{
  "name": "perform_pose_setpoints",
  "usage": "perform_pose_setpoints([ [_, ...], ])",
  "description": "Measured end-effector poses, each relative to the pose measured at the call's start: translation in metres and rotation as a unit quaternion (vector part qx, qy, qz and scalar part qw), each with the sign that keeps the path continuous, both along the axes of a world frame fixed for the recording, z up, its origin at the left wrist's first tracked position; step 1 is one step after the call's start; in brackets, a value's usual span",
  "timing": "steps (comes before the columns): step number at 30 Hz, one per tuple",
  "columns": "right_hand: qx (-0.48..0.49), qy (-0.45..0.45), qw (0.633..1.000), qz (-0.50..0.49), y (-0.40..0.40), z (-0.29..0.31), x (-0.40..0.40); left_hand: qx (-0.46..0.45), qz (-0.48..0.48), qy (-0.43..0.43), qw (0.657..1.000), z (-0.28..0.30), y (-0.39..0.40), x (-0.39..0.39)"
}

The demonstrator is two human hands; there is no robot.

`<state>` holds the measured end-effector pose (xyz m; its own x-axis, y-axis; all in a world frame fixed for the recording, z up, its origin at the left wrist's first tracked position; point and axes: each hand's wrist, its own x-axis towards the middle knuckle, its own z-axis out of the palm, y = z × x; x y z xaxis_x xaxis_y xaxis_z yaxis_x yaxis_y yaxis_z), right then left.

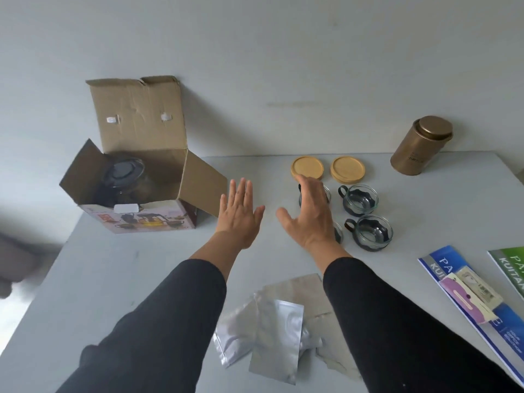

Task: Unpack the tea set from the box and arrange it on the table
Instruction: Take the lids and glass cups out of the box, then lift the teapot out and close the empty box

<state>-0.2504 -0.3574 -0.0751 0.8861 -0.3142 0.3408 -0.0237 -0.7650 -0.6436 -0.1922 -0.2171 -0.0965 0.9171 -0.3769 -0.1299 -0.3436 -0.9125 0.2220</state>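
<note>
An open cardboard box (147,191) stands at the back left of the white table (113,279), flaps up. Inside it sits a glass teapot (122,177) with a dark lid. Right of the box, two glass cups with dark holders (358,198) (371,232) stand in plain view; two more are partly hidden behind my right hand (307,217). Two round wooden coasters (307,167) (347,169) lie behind the cups. My left hand (241,214) hovers flat and empty between box and cups. My right hand is spread open over the left cups, holding nothing.
A gold tin canister (419,146) stands at the back right by the wall. Several silver foil pouches (278,333) lie near the front between my arms. Blue and green booklets (459,293) with small packets on them lie at the right edge.
</note>
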Motion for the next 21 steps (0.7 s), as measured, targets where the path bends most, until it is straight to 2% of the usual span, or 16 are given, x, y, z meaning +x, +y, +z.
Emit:
perform_pose_setpoints([
  [9,0.017,0.018,0.996,0.091,0.085,0.031,0.045,-0.017,0.067,-0.049,0.996,0.035,0.090,0.029],
  [14,0.017,0.029,0.990,0.135,0.138,0.034,0.066,0.021,0.108,-0.063,0.992,0.043,0.149,0.052],
  [21,-0.015,0.068,0.987,0.145,0.198,0.026,0.100,0.082,0.128,-0.056,0.987,0.050,0.222,0.086],
])
